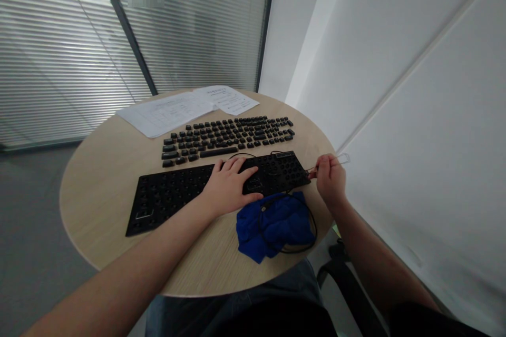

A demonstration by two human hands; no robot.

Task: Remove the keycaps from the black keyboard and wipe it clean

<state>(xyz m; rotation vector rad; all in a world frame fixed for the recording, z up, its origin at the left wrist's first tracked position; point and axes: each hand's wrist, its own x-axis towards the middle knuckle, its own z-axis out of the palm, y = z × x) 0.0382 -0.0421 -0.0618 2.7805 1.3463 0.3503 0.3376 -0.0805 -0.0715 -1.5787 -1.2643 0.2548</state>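
A black keyboard with its keycaps off lies across the round table, tilted slightly toward the right back. My left hand rests on its middle with fingers spread, pressing down on the board. At the keyboard's right end, my right hand is closed around what looks like a wire keycap puller. A thin wire loop sticks out past the knuckles, and a reddish part shows by the keyboard's corner. Fingers hide the middle of the tool. Loose black keycaps are laid out in rows behind the keyboard.
A blue cloth lies in front of the keyboard, with a black cable looped over it. Printed papers lie at the table's back. A white wall rises close on the right. A chair armrest is below the table's right edge.
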